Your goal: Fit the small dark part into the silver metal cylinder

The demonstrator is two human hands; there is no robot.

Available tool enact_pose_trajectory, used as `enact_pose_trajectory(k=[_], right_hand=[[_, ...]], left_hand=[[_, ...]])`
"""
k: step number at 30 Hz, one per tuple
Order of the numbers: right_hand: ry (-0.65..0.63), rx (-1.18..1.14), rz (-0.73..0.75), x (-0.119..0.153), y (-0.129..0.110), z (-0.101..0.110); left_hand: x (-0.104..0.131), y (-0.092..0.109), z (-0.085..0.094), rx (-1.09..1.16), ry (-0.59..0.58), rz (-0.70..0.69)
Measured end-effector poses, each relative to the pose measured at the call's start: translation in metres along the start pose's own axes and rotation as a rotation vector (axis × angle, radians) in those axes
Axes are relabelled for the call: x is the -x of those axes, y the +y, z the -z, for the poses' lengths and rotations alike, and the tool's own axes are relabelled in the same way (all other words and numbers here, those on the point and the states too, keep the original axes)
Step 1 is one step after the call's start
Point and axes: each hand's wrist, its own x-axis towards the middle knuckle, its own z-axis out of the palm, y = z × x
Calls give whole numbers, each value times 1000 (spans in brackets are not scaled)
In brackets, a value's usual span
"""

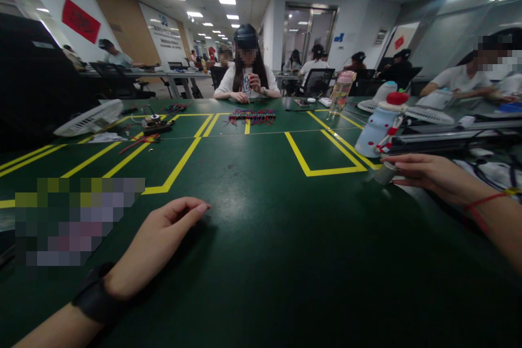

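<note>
My left hand [157, 242] rests over the green table at the lower left, a black band on its wrist. Its thumb and forefinger are pressed together, and nothing shows between the tips; the other fingers are hidden underneath. On the right side, my right hand [434, 176] grips a small silver metal cylinder [385, 173] between thumb and fingers. The cylinder is slightly blurred and stays just above the table, close to a light-blue bottle [373, 133] with a red top.
Yellow tape [338, 172] marks boxes on the table [261, 261]. Red and dark wires [253, 116] lie ahead, before a seated person [247, 73]. A small device with wires [155, 124] and a white fan [89, 118] sit left. Cables and dark bars [457, 138] crowd the right.
</note>
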Motion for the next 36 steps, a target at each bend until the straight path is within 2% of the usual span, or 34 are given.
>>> enact_pose_trajectory(k=[3,8,12,15,17,18,20,24,27,31,34,36], right_hand=[[-22,34,61,1,2,1],[162,389,244,0,9,0],[224,487,398,2,13,-5],[270,454,494,6,14,-18],[272,413,548,14,12,-38],[243,382,576,21,10,-52],[104,296,630,42,3,-87],[-355,118,792,98,-15,-164],[-515,77,854,124,-22,-203],[-554,77,850,128,-19,-218],[-597,40,759,123,-12,-218],[-630,-13,691,121,-10,-218]], left_hand=[[0,1,0,-6,-11,7],[1,1,0,-6,-3,17],[2,2,0,-12,-11,10],[3,3,0,-18,-7,5],[2,4,-2,-19,-5,-6],[2,4,-2,-20,-6,-12],[1,5,-3,-27,-10,-25],[-1,9,-6,-83,-48,-45],[0,19,-11,-127,-71,-74],[5,44,-26,-132,-80,-222],[8,66,-39,-117,-111,-398],[6,78,-47,-131,-118,-467]])
